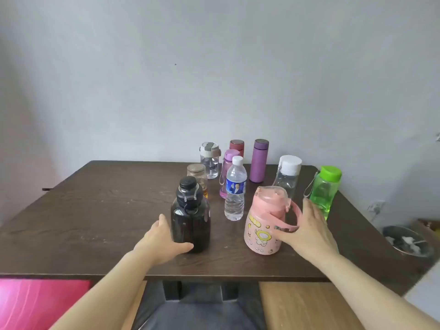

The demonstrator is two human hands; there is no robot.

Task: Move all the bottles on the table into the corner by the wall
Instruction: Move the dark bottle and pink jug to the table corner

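- Dark wooden tabletop (95, 210) set against a plain grey wall (214, 67); ten bottles stand upright on it.
- Left hand (162, 244): grip wrapped around the lower left side of the black bottle (190, 225), thumb across its base in front, fingers behind and hidden; the bottle's base rests on the tabletop.
- Right hand (307, 232): grip spread open around the right side of the pink cartoon-print bottle (264, 227), fingertips touching its body just under the pink carry handle (292, 215); whether it is gripping firmly cannot be told.
- Clear water bottle with blue label (235, 191), white cap, between and just behind the two held bottles.
- Amber-lidded jar (197, 175), just behind the black bottle.
- Translucent pink bottle (227, 170), partly hidden behind the water bottle.
- Back row near the wall: clear bottle with grey flip lid (209, 160), dark red flask (237, 146), purple flask (259, 160).
- Right side: clear bottle with white cap (287, 175); green bottle (325, 189) near the tabletop's right edge.
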